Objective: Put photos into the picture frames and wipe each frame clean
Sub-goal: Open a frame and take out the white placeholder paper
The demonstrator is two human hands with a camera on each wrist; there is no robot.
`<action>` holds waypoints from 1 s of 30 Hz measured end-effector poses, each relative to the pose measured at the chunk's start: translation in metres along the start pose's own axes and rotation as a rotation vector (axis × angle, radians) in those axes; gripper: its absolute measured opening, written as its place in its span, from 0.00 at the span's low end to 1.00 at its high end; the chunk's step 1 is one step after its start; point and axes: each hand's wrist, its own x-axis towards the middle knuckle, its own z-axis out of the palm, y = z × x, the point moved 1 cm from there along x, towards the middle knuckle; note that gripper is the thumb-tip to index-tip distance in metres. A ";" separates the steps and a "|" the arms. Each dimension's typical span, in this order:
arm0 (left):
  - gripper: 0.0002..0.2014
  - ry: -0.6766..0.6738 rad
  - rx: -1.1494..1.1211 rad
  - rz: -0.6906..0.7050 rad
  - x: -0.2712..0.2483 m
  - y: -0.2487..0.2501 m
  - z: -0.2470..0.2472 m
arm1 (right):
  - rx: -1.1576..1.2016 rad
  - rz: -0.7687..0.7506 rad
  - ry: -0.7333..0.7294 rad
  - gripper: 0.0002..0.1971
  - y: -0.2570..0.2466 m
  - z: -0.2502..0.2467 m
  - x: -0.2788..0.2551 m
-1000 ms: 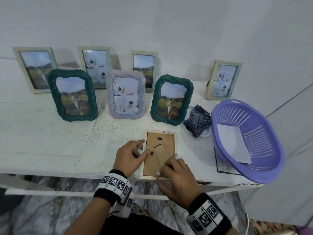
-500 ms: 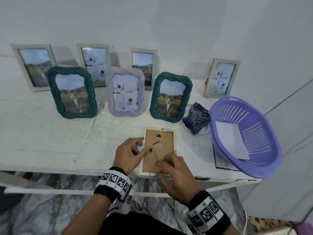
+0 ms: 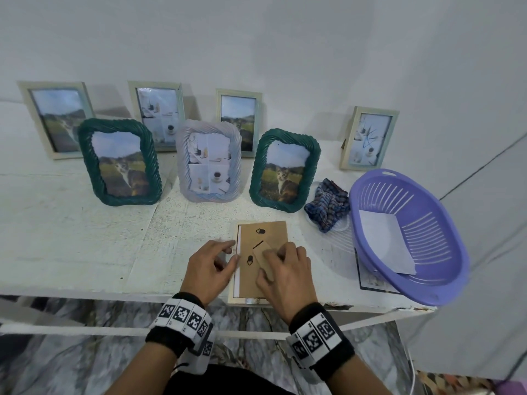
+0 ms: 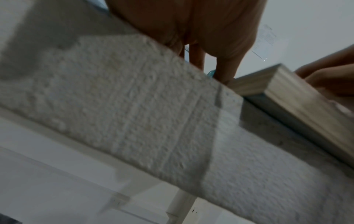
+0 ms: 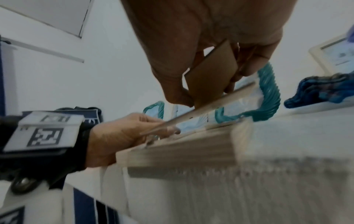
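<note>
A pale wooden frame (image 3: 258, 300) lies face down at the front edge of a white worktop (image 3: 85, 240), its brown backing board (image 3: 273, 235) facing up. The right hand (image 3: 286, 276) pinches the board's fold-out cardboard stand (image 3: 263, 253) between thumb and fingers, and the right wrist view shows the board tilted up off the frame. The left hand (image 3: 209, 267) rests beside the frame, its fingertips curled onto the frame's left rail; whether they actually grip it cannot be told.

Behind the work stand seven filled frames: two green rope-edged frames (image 3: 119, 163) with cat photos flank a lilac rope-edged frame (image 3: 209, 162), and four pale rectangular frames (image 3: 158, 114) stand nearer the wall, the rightmost well apart from the others. A crumpled blue patterned cloth (image 3: 328, 208) sits just beside the right green frame, touching a purple slotted basket (image 3: 445, 240) that holds a white sheet (image 3: 383, 242). A printed photo (image 3: 370, 279) pokes out from under the basket.
</note>
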 end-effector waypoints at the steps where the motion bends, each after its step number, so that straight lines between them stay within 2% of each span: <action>1: 0.17 0.007 0.009 -0.006 0.000 -0.001 -0.002 | 0.020 0.000 0.035 0.11 0.001 -0.005 0.000; 4: 0.17 0.017 0.021 -0.030 0.001 -0.005 -0.008 | 0.080 0.010 0.157 0.11 0.019 -0.020 -0.004; 7: 0.14 0.022 0.011 -0.053 0.001 -0.008 -0.013 | 0.086 0.061 0.179 0.12 0.048 -0.027 -0.012; 9: 0.14 0.029 0.000 -0.062 0.001 -0.010 -0.014 | 0.072 0.115 0.128 0.14 0.066 -0.024 -0.018; 12: 0.14 0.032 -0.029 -0.060 0.001 -0.009 -0.013 | 0.039 0.169 -0.045 0.16 0.081 -0.019 -0.021; 16: 0.14 0.037 -0.045 -0.047 0.000 -0.009 -0.013 | -0.026 0.155 -0.238 0.14 0.078 -0.018 -0.017; 19: 0.14 0.031 -0.063 -0.051 0.000 -0.009 -0.013 | -0.078 0.175 -0.245 0.13 0.073 -0.015 -0.014; 23: 0.14 0.030 -0.070 -0.051 0.000 -0.010 -0.013 | -0.067 0.153 -0.117 0.09 0.058 -0.014 -0.006; 25: 0.14 0.030 -0.074 -0.059 0.001 -0.011 -0.013 | 0.052 0.040 -0.083 0.15 0.042 -0.013 -0.002; 26: 0.14 0.026 -0.078 -0.061 0.001 -0.012 -0.013 | 0.073 -0.015 -0.119 0.21 0.033 -0.012 0.000; 28: 0.14 0.020 -0.088 -0.050 0.001 -0.013 -0.014 | -0.006 -0.064 -0.267 0.36 0.019 -0.007 0.003; 30: 0.14 0.017 -0.097 -0.033 0.001 -0.014 -0.016 | -0.044 -0.052 -0.435 0.45 0.010 0.001 0.006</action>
